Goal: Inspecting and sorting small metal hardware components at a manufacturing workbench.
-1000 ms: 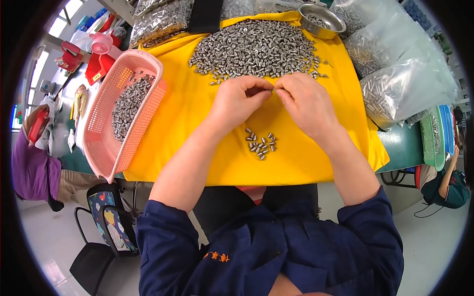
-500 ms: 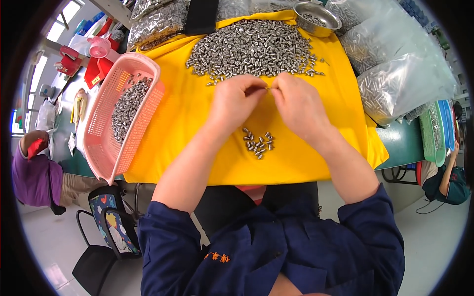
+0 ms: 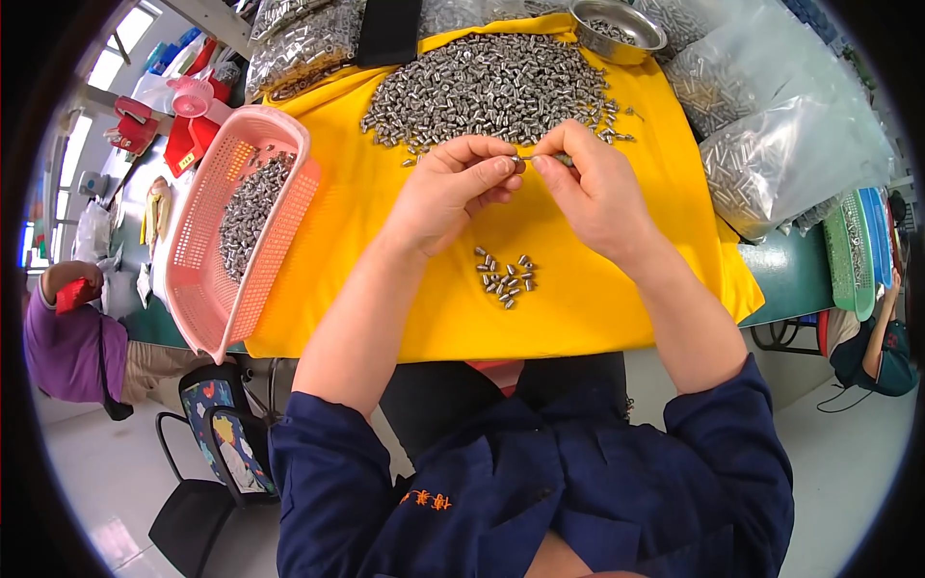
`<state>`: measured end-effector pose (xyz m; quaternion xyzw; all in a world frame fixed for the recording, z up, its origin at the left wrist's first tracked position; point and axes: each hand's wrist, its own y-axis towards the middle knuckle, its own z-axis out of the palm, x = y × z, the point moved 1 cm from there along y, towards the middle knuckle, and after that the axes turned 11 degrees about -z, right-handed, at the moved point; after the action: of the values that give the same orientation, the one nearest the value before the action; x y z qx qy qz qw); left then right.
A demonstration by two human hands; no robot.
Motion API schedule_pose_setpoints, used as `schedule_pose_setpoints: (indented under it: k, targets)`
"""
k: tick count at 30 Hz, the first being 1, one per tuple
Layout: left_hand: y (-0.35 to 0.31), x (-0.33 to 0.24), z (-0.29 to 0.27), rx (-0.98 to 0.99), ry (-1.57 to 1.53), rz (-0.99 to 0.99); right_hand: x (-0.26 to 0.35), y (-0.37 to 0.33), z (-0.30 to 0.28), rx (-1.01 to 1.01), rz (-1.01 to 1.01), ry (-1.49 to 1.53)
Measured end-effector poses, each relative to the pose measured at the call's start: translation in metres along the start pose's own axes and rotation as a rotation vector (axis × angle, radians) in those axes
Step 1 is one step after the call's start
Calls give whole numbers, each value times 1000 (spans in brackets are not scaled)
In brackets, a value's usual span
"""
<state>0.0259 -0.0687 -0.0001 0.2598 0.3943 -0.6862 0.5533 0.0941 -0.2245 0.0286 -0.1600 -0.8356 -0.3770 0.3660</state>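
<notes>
Just in front of a big heap of small metal cylinders [image 3: 487, 91], my two hands meet over the yellow cloth. My left hand [image 3: 453, 188] pinches one small metal cylinder [image 3: 517, 162] between thumb and forefinger. In my right hand [image 3: 597, 193] is a thin pin-like tool with a dark greenish handle [image 3: 564, 159], mostly hidden by the fingers. Its slim tip points left and meets the cylinder; whether it is inside cannot be made out. Nearer to me, between my forearms, lies a small group of loose cylinders [image 3: 506, 282].
A pink plastic basket [image 3: 306, 183] with more cylinders stands at the left. Clear bags of metal parts [image 3: 761, 169] line the right side, and a steel bowl [image 3: 631, 56] sits at the back right. One co-worker [image 3: 72, 332] is at far left, another [image 3: 877, 356] at far right.
My hands have turned and opened up to show the pinched cylinder and the tool's handle, which were hidden before. The right hand has risen slightly at the fingers.
</notes>
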Motion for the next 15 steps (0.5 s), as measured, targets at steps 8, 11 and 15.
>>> schedule_pose_setpoints:
  k: [8,11,15]
  targets:
    - [0,3,1,-2,4,13,4,-2,-1,22,-14,13]
    - [-1,3,0,-3,18,23,4,-2,0,49,-30,-45]
    - [4,1,1,-72,190,75,3,-1,3,23,-119,-208]
